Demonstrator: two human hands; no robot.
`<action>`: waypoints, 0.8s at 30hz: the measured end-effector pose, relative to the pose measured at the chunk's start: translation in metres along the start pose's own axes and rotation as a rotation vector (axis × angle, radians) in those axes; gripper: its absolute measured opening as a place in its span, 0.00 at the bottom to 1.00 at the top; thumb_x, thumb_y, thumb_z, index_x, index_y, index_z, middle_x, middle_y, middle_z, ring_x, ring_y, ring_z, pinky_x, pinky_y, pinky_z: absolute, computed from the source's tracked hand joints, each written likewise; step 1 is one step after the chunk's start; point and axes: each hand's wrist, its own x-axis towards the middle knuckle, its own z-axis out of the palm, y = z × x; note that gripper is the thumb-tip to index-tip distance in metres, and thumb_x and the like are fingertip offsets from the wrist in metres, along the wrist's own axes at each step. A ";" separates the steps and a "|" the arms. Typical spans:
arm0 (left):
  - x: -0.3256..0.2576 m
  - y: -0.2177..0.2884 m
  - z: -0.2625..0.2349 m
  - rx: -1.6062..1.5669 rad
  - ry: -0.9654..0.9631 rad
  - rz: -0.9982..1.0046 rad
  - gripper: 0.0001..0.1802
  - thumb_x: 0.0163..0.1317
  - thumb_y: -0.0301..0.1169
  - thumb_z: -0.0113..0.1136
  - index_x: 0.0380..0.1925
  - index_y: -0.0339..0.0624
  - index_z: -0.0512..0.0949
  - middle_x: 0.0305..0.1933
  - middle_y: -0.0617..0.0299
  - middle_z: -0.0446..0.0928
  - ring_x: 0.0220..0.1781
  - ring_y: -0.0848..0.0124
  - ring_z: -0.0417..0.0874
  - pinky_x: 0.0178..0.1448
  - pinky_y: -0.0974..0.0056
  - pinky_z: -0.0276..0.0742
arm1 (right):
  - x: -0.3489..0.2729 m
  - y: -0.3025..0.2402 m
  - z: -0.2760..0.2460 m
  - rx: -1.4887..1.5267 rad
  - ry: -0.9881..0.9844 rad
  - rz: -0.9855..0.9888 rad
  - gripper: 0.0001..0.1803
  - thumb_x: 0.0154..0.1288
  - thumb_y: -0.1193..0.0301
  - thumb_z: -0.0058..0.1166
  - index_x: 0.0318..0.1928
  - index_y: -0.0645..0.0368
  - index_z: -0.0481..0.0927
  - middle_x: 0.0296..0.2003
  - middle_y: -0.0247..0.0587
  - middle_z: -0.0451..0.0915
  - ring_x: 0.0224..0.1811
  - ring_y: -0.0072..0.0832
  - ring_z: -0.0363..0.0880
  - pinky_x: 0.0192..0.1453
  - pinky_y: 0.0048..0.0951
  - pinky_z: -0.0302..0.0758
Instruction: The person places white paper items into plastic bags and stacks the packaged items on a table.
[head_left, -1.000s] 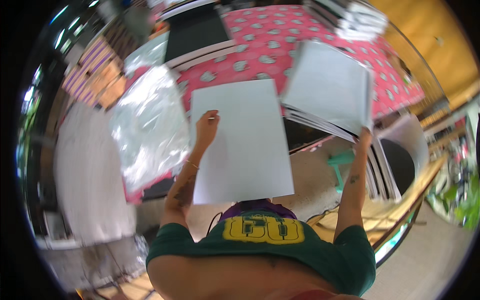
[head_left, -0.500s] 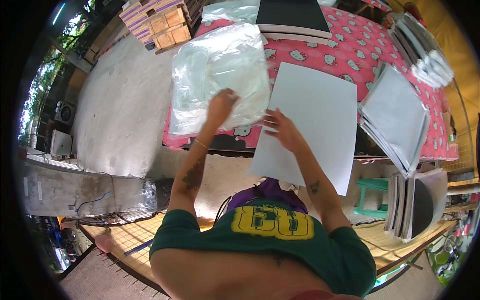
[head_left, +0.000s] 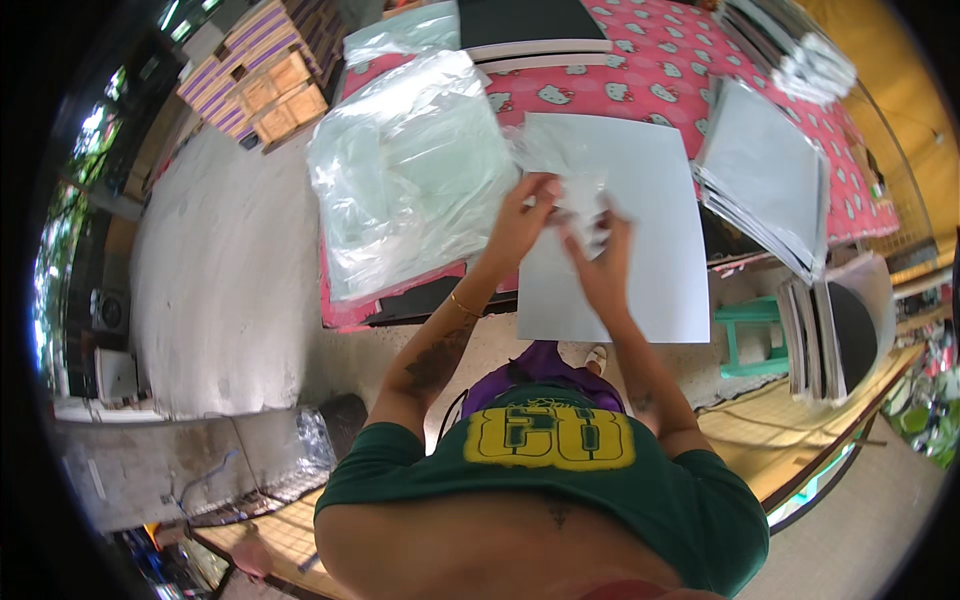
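Over the large white sheet (head_left: 640, 270), my left hand (head_left: 528, 215) is closed on a thin clear plastic sleeve (head_left: 583, 188), its fingertips pinching the film. My right hand (head_left: 605, 265) is just right of it, thumb and fingers bent around the same film; blur hides whether they grip it. The white sheet lies partly on the table, its near end sticking out past the edge toward me. Left of it, a stack of clear plastic sleeves (head_left: 410, 170) rests on the table.
The table has a pink patterned cover (head_left: 660, 70). A black-topped stack of boards (head_left: 535, 25) sits at its far side, sleeved sheets (head_left: 765, 165) at right. Beyond the right edge are a green stool (head_left: 750, 335) and upright boards (head_left: 825, 340). Wooden blocks (head_left: 270, 90) stand far left.
My left hand has moved right from the sleeve stack to above the white sheet, with a clear sleeve in it. My right hand has come up beside it. The view has shifted somewhat.
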 end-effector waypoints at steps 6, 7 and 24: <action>-0.012 -0.007 0.027 -0.040 -0.055 -0.246 0.18 0.67 0.36 0.49 0.51 0.35 0.69 0.46 0.56 0.74 0.33 0.66 0.81 0.36 0.66 0.79 | -0.021 0.040 -0.039 0.881 -0.090 0.718 0.18 0.67 0.70 0.46 0.55 0.63 0.71 0.40 0.38 0.78 0.45 0.24 0.74 0.50 0.29 0.71; -0.011 -0.019 0.031 0.042 -0.088 -0.293 0.16 0.65 0.36 0.52 0.45 0.33 0.73 0.40 0.55 0.78 0.28 0.68 0.80 0.35 0.65 0.77 | -0.025 0.041 -0.040 1.012 -0.128 0.712 0.15 0.68 0.72 0.42 0.52 0.62 0.73 0.45 0.39 0.78 0.48 0.25 0.76 0.51 0.28 0.71; -0.013 -0.037 0.037 0.441 0.184 0.003 0.09 0.66 0.31 0.48 0.31 0.36 0.74 0.27 0.50 0.77 0.25 0.55 0.78 0.31 0.55 0.71 | -0.050 0.031 -0.105 1.366 -0.039 0.876 0.21 0.61 0.72 0.57 0.54 0.53 0.67 0.35 0.35 0.76 0.39 0.28 0.77 0.51 0.34 0.75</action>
